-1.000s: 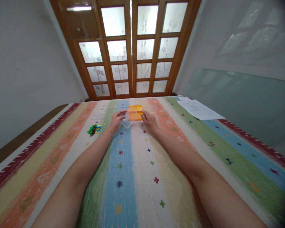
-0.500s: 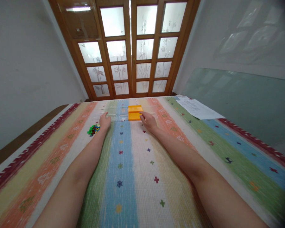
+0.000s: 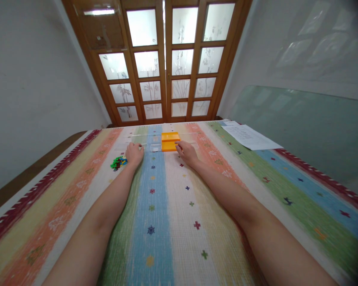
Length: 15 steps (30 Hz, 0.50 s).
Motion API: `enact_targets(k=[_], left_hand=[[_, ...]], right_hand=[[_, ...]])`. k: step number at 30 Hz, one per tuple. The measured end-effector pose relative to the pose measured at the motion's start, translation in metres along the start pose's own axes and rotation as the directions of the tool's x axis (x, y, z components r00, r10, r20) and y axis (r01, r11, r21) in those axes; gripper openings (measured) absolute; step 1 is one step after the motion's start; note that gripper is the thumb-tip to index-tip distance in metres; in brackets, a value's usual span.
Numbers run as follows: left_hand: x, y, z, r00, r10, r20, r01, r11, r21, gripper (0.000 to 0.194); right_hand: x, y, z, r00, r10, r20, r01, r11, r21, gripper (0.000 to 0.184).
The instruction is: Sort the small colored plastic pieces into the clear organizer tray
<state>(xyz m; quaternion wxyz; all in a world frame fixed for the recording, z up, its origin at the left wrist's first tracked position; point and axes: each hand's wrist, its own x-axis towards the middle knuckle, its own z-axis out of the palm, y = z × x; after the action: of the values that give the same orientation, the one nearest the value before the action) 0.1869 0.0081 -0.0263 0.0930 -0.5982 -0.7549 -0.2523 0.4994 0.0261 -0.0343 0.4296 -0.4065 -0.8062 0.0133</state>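
A small orange box [image 3: 170, 141] stands far out on the striped cloth [image 3: 167, 222]. Flat clear plastic pieces [image 3: 155, 147] lie on both sides of it. My right hand [image 3: 185, 152] rests at the box's near right corner, fingers curled and thumb against it. My left hand [image 3: 134, 153] is curled into a loose fist on the clear plastic left of the box. I cannot make out whether its fingers pinch that plastic. A little heap of small coloured pieces [image 3: 118, 162] lies just left of my left hand.
Printed paper sheets [image 3: 250, 137] lie at the far right of the cloth. A large glass pane [image 3: 301, 127] leans on the right wall. Wooden doors with frosted panes [image 3: 164, 63] stand behind the table. Its wooden edge [image 3: 32, 171] shows on the left.
Both hands held a clear plastic piece in front of the orange box. My left hand then moved left and set it down flat, and now curls over it. The right hand barely shifted.
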Motion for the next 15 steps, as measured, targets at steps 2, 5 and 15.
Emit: enact_targets(k=[2, 5, 15], left_hand=[[-0.0009, 0.0048, -0.0013, 0.997, 0.006, 0.080, -0.007, 1.000, 0.001, 0.036], [-0.0013, 0.0090, -0.0024, 0.989, 0.016, 0.145, -0.015, 1.000, -0.010, 0.037], [-0.0008, 0.0092, 0.0028, 0.984, 0.070, 0.162, -0.063, 0.997, -0.053, 0.034]], right_hand=[[-0.0003, 0.0000, -0.0002, 1.000, -0.004, 0.003, 0.004, 1.000, -0.001, 0.030], [-0.0005, 0.0007, -0.0003, 1.000, -0.007, 0.012, 0.007, 1.000, -0.005, 0.029], [-0.0007, 0.0007, -0.0001, 1.000, -0.015, 0.007, 0.015, 1.000, 0.002, 0.027]])
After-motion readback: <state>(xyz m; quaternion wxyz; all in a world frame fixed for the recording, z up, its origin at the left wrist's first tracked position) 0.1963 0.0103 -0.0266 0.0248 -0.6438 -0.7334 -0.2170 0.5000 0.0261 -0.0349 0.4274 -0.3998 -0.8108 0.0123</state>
